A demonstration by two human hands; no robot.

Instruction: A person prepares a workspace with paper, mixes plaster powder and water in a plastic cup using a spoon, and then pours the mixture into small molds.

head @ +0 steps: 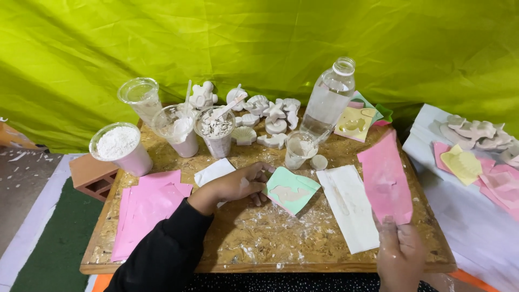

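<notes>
Green mould (290, 190) sits at board (259, 238) centre, left hand (238, 185) pinching its 9 o'clock edge. Right hand (400, 254), 4 o'clock, fingers clamped on pink mould (385, 176). White sheet (348, 208) between.

**Hidden and cut off**

The right hand (401, 258) runs off the bottom edge, its wrist unseen. The left hand (233, 186) hides one edge of the mint-green rubber mould (291, 190). Pink flat moulds (503, 186) at the right are cropped.
</notes>
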